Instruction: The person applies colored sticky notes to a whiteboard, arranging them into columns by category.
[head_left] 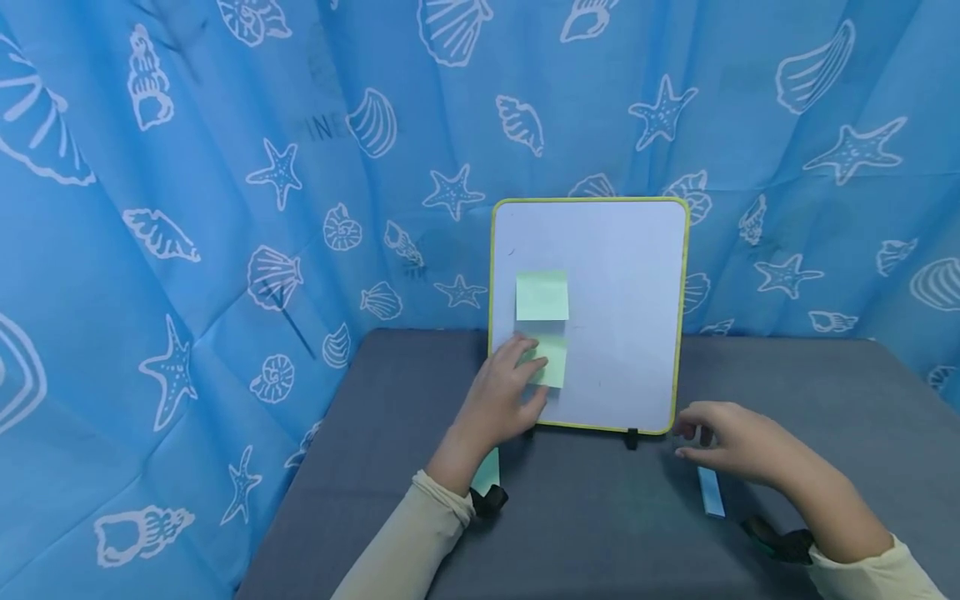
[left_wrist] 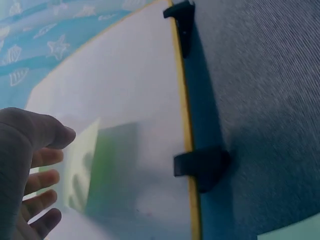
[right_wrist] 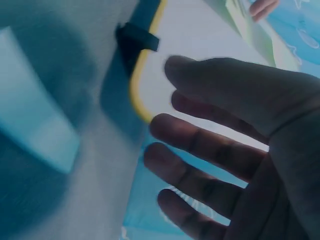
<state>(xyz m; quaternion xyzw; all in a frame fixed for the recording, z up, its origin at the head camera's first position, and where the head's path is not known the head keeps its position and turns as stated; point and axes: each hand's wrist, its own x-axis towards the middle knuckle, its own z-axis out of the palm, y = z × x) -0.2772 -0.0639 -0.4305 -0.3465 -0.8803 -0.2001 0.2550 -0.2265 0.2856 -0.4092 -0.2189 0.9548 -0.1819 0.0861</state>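
A whiteboard with a yellow rim stands upright, two pale green sticky notes on its left half. The upper note hangs above the lower note. My left hand is at the lower note with fingers spread, partly covering it; in the left wrist view that note stands out from the board beside the fingertips. Whether they touch it I cannot tell. My right hand, fingers loosely bent and holding nothing, is off the board's lower right corner, above a blue strip-like pad.
Black clips hold the board's lower edge above the grey table. A green pad lies partly behind my left wrist. A blue curtain with white shell drawings hangs behind the table.
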